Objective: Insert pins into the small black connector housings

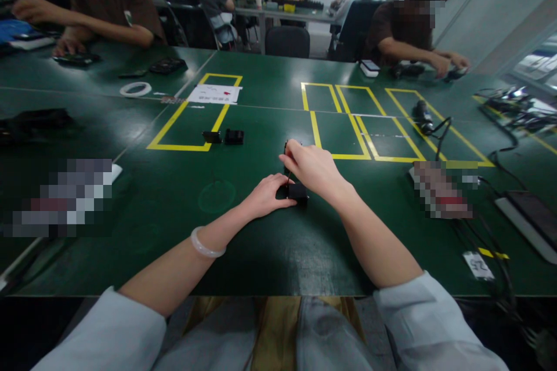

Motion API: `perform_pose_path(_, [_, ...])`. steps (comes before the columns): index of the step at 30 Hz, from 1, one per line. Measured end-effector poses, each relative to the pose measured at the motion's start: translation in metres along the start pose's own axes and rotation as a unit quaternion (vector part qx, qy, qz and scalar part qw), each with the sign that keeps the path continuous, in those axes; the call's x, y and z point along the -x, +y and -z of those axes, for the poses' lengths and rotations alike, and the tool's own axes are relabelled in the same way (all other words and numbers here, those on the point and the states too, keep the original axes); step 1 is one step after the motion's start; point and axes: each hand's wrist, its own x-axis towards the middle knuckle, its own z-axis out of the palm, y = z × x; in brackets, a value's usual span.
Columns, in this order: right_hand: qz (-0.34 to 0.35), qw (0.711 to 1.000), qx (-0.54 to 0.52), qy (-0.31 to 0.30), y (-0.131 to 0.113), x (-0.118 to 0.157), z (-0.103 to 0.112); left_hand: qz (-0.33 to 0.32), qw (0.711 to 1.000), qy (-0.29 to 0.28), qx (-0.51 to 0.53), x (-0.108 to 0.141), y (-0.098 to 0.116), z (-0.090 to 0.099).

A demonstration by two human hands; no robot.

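A small black block-like part rests on the green table in front of me. My left hand grips its left side between thumb and fingers. Just above it, my right hand is closed in a pinch around a thin dark tool, whose shaft points down toward the black part. The tool's upper end shows a little beside the fingers; its tip is too small to make out. Two small black pieces, one flat and one blocky, lie to the left beyond my hands.
Yellow tape outlines mark the table, one with a paper label. A tape roll lies back left. Blurred devices stand at both sides, with cables and a black cylindrical object at right. Two people work across the table.
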Motion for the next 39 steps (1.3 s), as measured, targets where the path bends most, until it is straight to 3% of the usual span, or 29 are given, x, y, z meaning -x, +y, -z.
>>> perform_pose_path(10, [0.006,1.0,-0.001,0.018,0.0012,-0.0024,-0.0043,0.0,1.0,0.003,-0.001,-0.0001,-0.0003,-0.0002])
perform_pose_path(39, [0.022,1.0,-0.008,-0.009,-0.0039,0.003,0.002,-0.002,1.0,-0.004,0.021,0.0001,0.0023,0.0025])
